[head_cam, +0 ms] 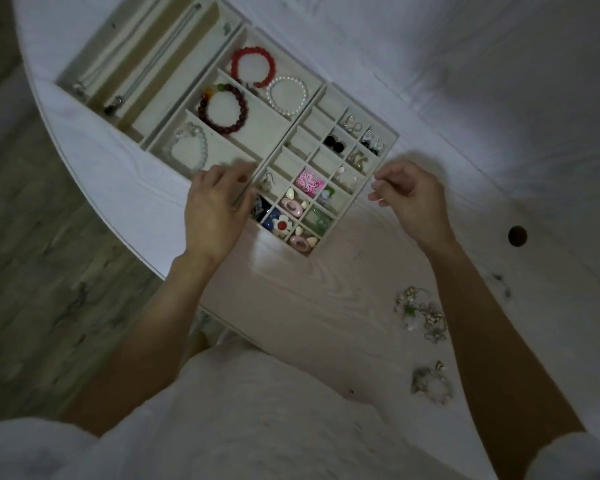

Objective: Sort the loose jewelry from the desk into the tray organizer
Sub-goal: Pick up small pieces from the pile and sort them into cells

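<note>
Broadly, a pale wood-grain desk fills the view, with a person leaning over it, both bare forearms reaching forward. On the desk's far left part lies a cream tray organizer in three sections set edge to edge. The long-slot section at far left holds thin chains laid lengthwise. The middle section has wide compartments: a red bracelet and a pearl bracelet in the farthest one, a dark red bracelet in the next, and a pale bracelet in the nearest. The grid section at right carries small pieces in its little cells: black studs, a pink flower, a white flower with a red centre, and other earrings too blurred to name.

The left hand rests at the near edge where the middle and grid sections meet, its fingers curled over the tray edge; whether they grip it or hold anything small, I cannot tell. The right hand hovers just beside the grid section's right edge, thumb and forefinger drawn together in a pinch, though nothing can be made out between them.

Still loose on the desk, near the right forearm, lie a tangled cluster and, nearer the person, a small bracelet.
</note>
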{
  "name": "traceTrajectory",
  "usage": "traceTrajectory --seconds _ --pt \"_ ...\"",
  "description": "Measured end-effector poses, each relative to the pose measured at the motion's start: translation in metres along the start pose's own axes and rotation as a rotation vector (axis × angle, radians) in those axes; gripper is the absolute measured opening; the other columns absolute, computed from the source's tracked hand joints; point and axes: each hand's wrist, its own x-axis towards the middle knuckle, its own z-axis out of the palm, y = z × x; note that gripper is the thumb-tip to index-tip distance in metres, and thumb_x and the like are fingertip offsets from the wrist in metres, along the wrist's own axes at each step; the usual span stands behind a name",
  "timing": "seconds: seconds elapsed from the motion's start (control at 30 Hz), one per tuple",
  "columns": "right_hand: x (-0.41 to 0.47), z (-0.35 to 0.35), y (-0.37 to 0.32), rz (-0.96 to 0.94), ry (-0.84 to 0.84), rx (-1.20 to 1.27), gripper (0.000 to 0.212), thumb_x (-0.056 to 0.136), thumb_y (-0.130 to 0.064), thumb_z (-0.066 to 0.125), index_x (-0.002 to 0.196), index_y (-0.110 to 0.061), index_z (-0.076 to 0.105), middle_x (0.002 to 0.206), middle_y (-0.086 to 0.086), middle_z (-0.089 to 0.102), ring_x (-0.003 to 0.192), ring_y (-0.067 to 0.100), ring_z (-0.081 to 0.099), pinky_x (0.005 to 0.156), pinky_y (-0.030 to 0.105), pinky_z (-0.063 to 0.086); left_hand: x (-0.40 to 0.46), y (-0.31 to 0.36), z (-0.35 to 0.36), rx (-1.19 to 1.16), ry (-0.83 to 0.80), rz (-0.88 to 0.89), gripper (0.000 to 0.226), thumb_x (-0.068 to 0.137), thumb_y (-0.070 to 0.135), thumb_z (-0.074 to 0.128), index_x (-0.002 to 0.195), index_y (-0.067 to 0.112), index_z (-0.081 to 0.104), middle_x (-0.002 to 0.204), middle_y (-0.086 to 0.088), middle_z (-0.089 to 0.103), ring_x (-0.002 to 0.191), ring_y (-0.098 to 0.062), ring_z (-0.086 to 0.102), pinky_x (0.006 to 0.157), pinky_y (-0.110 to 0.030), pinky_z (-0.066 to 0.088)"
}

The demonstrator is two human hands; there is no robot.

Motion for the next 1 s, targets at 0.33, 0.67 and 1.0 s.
traceTrajectory --seconds 0.33,0.67,1.0 --pt "0.036 0.026 -0.028 -0.093 -0.083 -0.139 0.006 0.089 -0.015 0.063 0.087 -0.019 0.059 0.087 -0.006 0.065 0.077 0.005 0.063 0.072 0.012 0.047 -0.004 -0.002 -0.012 0.013 0.01 -0.039 0.019 0.09 0.023 0.064 0.106 0.015 0.07 0.088 -0.005 0.068 0.077 -0.022 0.054 0.074 -0.026 0.035" --pt "0.085 0.057 -0.039 -0.107 0.065 -0.124 0.021 0.087 -0.01 0.062 0.076 -0.027 0.056 0.082 -0.002 0.068 0.077 0.012 0.066 0.075 0.028 0.055 -0.006 -0.005 -0.005 -0.05 0.047 -0.058 0.018 0.089 0.022 0.064 0.105 0.016 0.071 0.086 -0.004 0.067 0.079 -0.023 0.055 0.073 -0.031 0.042" --pt "0.089 0.073 -0.046 -0.156 -0.009 -0.427 0.009 0.088 -0.013 0.063 0.096 -0.014 0.066 0.091 -0.001 0.069 0.078 0.008 0.063 0.07 0.015 0.049 -0.006 -0.007 -0.004 -0.058 0.043 -0.046 0.017 0.089 0.02 0.064 0.104 0.016 0.071 0.083 -0.004 0.065 0.074 -0.02 0.054 0.071 -0.031 0.041"
